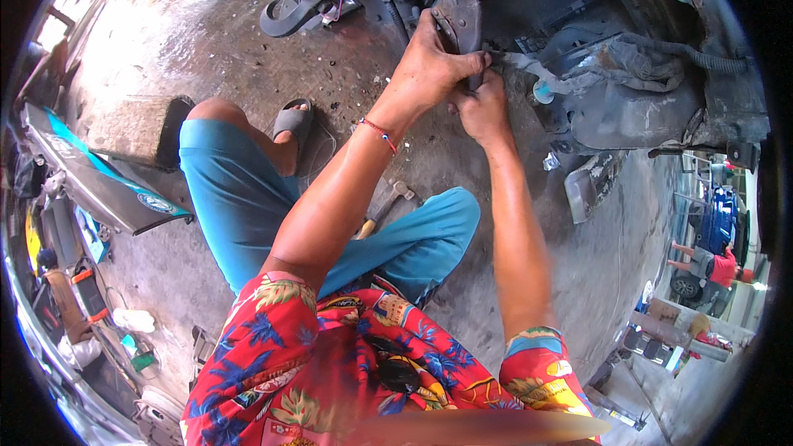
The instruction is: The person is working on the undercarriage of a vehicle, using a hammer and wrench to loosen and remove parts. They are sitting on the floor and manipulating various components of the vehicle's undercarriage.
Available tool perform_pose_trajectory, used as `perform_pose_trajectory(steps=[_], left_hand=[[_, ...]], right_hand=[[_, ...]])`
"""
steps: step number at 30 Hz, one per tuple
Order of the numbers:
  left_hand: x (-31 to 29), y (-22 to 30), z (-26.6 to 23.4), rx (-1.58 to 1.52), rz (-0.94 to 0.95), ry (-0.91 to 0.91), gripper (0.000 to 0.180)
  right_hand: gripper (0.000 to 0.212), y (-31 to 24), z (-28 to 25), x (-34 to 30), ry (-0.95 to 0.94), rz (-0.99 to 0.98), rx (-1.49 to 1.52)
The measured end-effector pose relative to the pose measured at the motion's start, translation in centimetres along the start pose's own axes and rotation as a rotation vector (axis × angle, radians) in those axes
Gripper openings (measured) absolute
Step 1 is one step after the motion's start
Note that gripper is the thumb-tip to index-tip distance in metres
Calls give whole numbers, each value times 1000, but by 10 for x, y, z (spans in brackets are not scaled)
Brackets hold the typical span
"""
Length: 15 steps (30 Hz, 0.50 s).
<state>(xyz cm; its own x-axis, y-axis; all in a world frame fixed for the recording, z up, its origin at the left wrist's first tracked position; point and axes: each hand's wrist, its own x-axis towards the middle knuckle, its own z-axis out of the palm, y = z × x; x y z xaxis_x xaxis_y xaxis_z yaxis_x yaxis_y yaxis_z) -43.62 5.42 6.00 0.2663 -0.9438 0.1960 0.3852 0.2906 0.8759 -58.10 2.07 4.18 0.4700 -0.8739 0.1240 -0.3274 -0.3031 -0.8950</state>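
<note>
Both arms reach forward to a dark curved metal bracket [467, 21] hanging at the stripped end of a vehicle body. My left hand [425, 68] is closed around the bracket's near side, its thumb laid across the metal. Just below and to the right, my right hand [482, 107] is closed at the bracket's lower end, fingers bent against it. Its fingertips are partly hidden, as is much of the bracket's lower end. On the floor below my hands lies a hammer [395, 198] with a wooden handle, partly behind my leg.
Wiring and a corrugated hose [690, 51] run along the vehicle body at the right. A curved metal hook-shaped part [285, 21] juts out at upper left. A wooden block [132, 128] and a dark panel with a turquoise stripe [107, 173] are on the left. Another person [719, 267] stands far right.
</note>
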Motion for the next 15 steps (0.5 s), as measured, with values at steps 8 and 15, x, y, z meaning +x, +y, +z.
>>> perform_pose_trajectory(steps=[8, 15], left_hand=[[13, -2, -20, 110, 39, -29, 66], [0, 8, 3, 15, -63, -22, 54]], right_hand=[[29, 22, 36, 29, 41, -85, 165], [36, -10, 4, 4, -8, -73, -27]])
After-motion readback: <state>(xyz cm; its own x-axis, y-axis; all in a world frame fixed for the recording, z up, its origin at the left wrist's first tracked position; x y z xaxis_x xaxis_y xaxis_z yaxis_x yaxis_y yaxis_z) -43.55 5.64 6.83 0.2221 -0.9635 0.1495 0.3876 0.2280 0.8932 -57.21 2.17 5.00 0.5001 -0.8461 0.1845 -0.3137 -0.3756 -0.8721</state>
